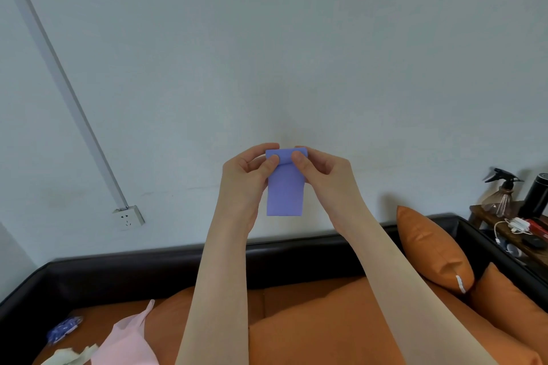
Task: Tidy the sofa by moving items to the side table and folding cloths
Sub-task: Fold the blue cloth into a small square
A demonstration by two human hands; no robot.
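Two hands hold a folded purple cloth (285,187) up before the wall, above the sofa (311,323). Left hand (247,170) and right hand (321,169) pinch its top corners, close together, thumbs facing the camera. Its long axis runs vertically, the free end hanging straight down.

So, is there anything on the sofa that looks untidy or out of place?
Yes. At the sofa's left end, a pink cloth, a pale crumpled cloth and a blue patterned cloth lie loose, unfolded.
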